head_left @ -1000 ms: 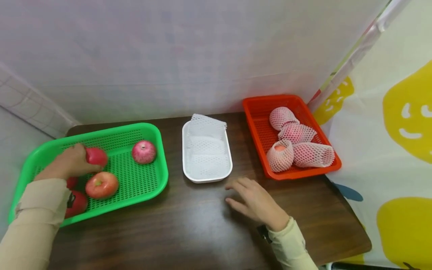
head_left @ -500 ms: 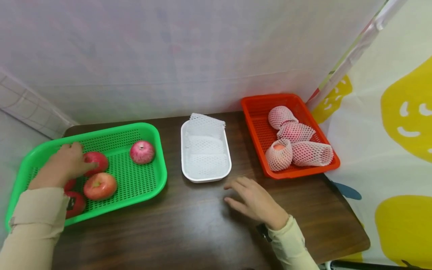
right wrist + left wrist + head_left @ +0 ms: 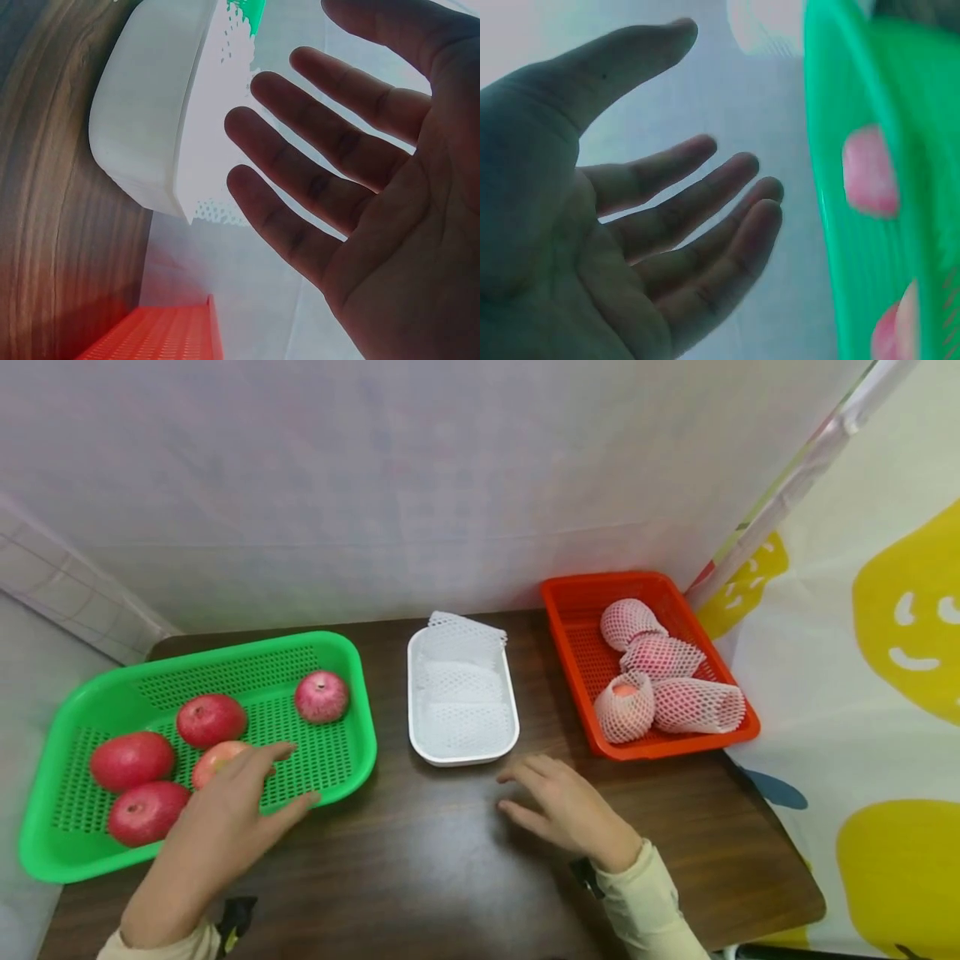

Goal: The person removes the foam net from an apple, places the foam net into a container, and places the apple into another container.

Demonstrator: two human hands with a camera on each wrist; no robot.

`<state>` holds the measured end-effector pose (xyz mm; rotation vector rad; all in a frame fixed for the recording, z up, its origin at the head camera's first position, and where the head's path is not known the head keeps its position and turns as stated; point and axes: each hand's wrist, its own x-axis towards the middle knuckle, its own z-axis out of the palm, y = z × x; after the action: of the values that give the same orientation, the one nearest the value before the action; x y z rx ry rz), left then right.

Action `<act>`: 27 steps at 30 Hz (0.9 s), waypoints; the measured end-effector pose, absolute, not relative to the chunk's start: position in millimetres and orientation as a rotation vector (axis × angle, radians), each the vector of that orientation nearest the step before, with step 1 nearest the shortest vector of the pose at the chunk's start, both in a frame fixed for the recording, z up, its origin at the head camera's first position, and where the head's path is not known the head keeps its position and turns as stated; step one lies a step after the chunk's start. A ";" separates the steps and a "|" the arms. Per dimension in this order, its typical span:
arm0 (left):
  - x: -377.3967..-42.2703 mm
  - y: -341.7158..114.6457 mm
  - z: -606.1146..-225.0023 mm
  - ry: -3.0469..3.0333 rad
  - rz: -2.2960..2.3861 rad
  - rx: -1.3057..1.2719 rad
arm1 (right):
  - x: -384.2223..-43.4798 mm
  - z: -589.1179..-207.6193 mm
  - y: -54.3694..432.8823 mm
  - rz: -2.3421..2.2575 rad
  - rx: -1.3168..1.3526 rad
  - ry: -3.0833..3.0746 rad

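My left hand (image 3: 225, 835) hovers over the front rim of the green basket (image 3: 352, 660), fingers spread and nothing in its palm. It partly hides a paler apple (image 3: 217, 758). Several red apples lie in the basket: one apple (image 3: 212, 720) near the middle, two at the left, and a speckled pink apple (image 3: 322, 697) at the right. My right hand (image 3: 573, 810), relaxed and holding nothing, is above the table just in front of the white tray (image 3: 463, 757). White foam net sleeves (image 3: 459, 681) lie in that tray.
A red basket (image 3: 573, 652) at the back right holds several fruits in foam nets (image 3: 626, 706). A pale cloth wall (image 3: 375, 510) stands behind the dark wooden table (image 3: 420, 877). A printed curtain (image 3: 795, 693) hangs along the right side.
My left hand has drawn back from the apples at the basket's left, toward me and to the right, uncovering the apples there. My right hand has stayed in place.
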<state>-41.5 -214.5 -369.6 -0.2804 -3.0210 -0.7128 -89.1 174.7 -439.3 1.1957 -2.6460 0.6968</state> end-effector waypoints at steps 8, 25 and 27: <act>-2.5 -165.7 -399.0 -3.082 -0.851 -0.266 | -87.1 -444.1 175.0 0.716 1.203 -2.651; -3.8 -149.5 -425.4 -3.196 -0.927 -0.257 | -187.4 -348.4 254.8 0.427 0.923 -2.818; -2.8 -149.1 -426.7 -3.203 -0.942 -0.256 | -218.6 -335.7 274.8 0.387 0.798 -2.908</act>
<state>-2.8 -149.1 -426.7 -0.2557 -3.2034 -0.9417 -218.6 274.8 -335.7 0.7985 -2.9080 0.3870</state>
